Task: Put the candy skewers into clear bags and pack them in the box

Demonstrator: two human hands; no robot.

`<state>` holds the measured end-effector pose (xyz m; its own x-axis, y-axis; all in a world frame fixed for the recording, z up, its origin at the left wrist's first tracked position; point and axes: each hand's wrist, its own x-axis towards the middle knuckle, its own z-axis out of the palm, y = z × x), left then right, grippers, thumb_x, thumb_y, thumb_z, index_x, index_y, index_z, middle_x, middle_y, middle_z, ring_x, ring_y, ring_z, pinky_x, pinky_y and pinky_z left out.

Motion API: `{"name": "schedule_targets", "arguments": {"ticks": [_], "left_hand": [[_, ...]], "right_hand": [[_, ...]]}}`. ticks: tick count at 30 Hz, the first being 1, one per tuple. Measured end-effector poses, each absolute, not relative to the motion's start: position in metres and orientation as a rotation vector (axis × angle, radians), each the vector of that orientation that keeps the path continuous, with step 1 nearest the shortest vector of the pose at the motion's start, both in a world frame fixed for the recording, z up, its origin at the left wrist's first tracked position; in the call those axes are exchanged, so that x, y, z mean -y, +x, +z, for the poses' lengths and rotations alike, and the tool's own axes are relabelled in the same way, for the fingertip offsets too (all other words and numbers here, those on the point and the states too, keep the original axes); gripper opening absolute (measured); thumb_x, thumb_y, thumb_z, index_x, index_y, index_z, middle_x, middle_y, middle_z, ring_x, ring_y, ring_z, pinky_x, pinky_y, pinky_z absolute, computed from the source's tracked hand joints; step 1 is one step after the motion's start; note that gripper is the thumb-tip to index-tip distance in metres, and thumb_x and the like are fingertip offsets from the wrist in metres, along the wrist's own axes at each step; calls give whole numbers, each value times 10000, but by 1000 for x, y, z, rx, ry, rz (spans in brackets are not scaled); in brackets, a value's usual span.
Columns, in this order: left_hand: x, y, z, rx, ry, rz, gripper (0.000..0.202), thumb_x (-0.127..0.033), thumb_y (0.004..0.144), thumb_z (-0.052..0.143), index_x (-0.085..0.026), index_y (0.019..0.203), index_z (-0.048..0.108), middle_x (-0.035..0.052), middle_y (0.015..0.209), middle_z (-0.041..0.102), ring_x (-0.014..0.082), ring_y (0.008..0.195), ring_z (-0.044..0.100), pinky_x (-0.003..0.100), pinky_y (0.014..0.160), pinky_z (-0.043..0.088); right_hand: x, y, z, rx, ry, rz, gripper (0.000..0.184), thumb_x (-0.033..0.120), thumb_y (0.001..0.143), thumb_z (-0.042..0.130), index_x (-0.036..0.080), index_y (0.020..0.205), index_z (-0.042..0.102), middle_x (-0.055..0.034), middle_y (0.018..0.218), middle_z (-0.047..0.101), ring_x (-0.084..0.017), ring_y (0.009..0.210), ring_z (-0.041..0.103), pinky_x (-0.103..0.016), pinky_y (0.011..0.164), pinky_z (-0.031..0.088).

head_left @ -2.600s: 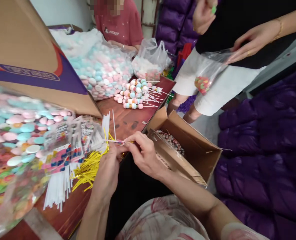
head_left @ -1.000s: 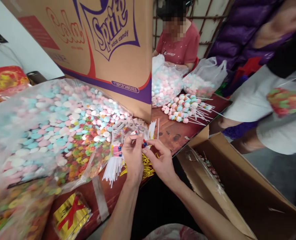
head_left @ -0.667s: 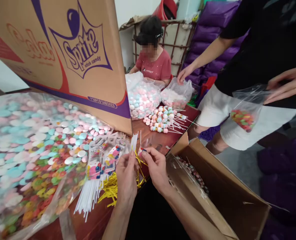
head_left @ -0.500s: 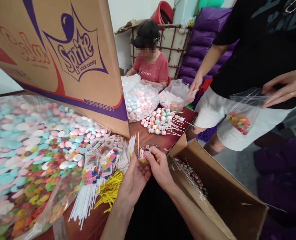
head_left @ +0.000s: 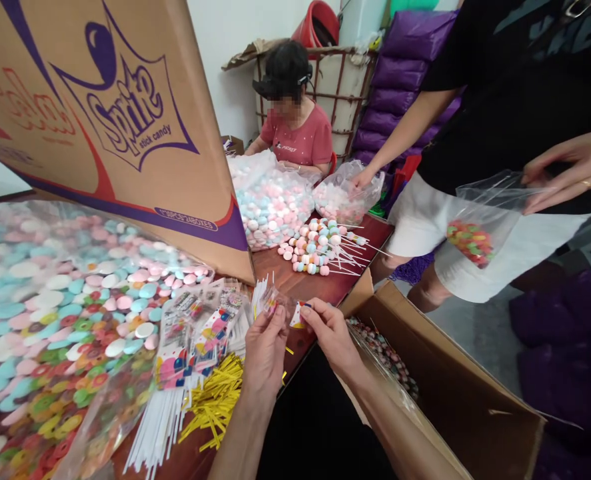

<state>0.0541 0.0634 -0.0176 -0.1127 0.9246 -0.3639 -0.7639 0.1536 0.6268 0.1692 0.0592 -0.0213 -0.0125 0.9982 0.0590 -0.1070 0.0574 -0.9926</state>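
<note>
My left hand [head_left: 266, 347] is closed, pinching one end of a small clear printed plastic bag [head_left: 298, 315] between thumb and fingers. At the bag's other side, my right hand [head_left: 331, 330] grips its colourful printed corner with thumb and forefinger. The bag is held up above the table edge. Left of my left hand lies a pile of similar printed bags [head_left: 215, 327]. White sticks [head_left: 162, 420] and yellow twist ties [head_left: 218, 397] lie beside that pile, and a few ties show just under my hands.
Loose marshmallow and gummy candies [head_left: 65, 320] cover the left. A tall carton [head_left: 140, 120] stands behind them. Candy skewers [head_left: 318, 247] lie near a candy bag [head_left: 270, 207]. An open cardboard box [head_left: 455, 387] is at right. Two co-workers are nearby, one holding a gummy bag [head_left: 470, 240].
My hands have drawn a little apart, and the bag now stretches between them. The standing co-worker's hand has moved left into a candy bag. The view has shifted slightly.
</note>
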Motion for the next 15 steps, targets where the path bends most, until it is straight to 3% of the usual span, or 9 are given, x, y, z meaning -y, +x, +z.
{"name": "schedule_targets", "arguments": {"ticks": [4, 10, 15], "left_hand": [[-73, 66, -18, -960, 343, 1612, 353, -298, 522, 913, -151, 787, 731, 12, 819, 719, 103, 740, 648, 209, 704, 514], [-76, 72, -14, -978, 407, 1556, 332, -412, 643, 843, -137, 750, 692, 11, 734, 676, 103, 660, 613, 223, 626, 500], [-83, 69, -12, -1017, 363, 1511, 345, -332, 552, 891, -128, 746, 691, 15, 757, 679, 103, 692, 615, 215, 664, 491]], "right_hand": [[-63, 160, -27, 1003, -1017, 1241, 261, 416, 812, 687, 173, 768, 603, 19, 717, 544, -121, 668, 445, -245, 636, 382], [-75, 156, -38, 962, -1078, 1229, 412, 519, 884, 569, 187, 652, 495, 41, 612, 413, -99, 565, 315, -233, 521, 279], [-86, 164, -43, 1029, -1129, 1249, 489, 572, 877, 552, 198, 587, 427, 53, 556, 336, -90, 522, 249, -241, 484, 209]]}}
